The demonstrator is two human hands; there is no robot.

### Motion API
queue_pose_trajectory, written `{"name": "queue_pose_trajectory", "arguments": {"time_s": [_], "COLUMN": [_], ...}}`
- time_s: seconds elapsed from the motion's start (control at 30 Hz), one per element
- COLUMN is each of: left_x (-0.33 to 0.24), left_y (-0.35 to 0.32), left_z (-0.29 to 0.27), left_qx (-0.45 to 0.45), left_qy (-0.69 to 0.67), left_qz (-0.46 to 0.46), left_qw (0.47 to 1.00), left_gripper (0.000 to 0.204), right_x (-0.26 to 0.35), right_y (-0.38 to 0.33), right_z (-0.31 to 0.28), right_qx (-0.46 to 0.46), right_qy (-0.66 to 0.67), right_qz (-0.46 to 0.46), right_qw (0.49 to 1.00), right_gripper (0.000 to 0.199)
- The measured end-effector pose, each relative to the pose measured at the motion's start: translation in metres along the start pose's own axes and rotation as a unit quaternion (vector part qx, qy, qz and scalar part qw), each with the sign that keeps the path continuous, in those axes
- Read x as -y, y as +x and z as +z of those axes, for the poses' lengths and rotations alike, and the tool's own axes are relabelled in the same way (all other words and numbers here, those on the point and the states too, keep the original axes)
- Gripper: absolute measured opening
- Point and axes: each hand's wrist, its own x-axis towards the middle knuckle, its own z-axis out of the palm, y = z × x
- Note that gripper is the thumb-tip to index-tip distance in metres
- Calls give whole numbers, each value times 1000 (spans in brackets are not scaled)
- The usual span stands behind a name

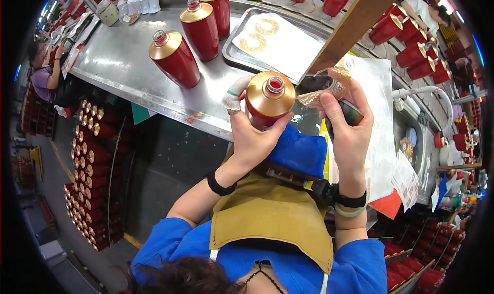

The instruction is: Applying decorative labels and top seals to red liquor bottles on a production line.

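My left hand (pixel 252 139) is wrapped round a red bottle (pixel 271 101) with a gold shoulder and an uncapped neck, held upright over a blue cloth pad (pixel 298 149). White coverings sit on some of its fingertips. To the right of the bottle, my right hand (pixel 350 121) pinches a curved, gold-patterned transparent decal (pixel 334 88) between thumb and fingers. The decal's lower end is close to the bottle's shoulder; whether they touch I cannot tell. A metal tray (pixel 231 52) just beyond holds white backing paper (pixel 296 49) with two similar gold curved decals (pixel 266 25) on it.
Several red bottles with gold shoulders (pixel 200 31) stand on the steel bench (pixel 123 57) at left. A wooden post (pixel 355 23) slants past the tray. More bottles (pixel 411 54) stand along the conveyor, and racks of them (pixel 92 175) fill the lower left. A co-worker (pixel 46 75) sits far left.
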Motion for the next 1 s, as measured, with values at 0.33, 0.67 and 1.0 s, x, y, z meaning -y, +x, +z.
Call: {"name": "queue_pose_trajectory", "arguments": {"time_s": [0.33, 0.67, 1.0], "left_x": [-54, -37, -27], "left_y": [-7, 15, 18], "left_z": [-36, -40, -38], "left_qx": [-22, -62, -60], "left_qy": [-280, -31, -169], "left_qz": [-45, -4, -102], "left_qw": [959, 998, 979], "left_gripper": [49, 50, 48], "right_x": [21, -13, -27], "right_y": [-13, 1, 1], "right_z": [16, 23, 23], "right_qx": [173, 80, 67], "right_qy": [85, -54, -87], "right_qz": [-32, -27, -54], "right_qw": [981, 995, 992], "right_gripper": [37, 35, 39]}}
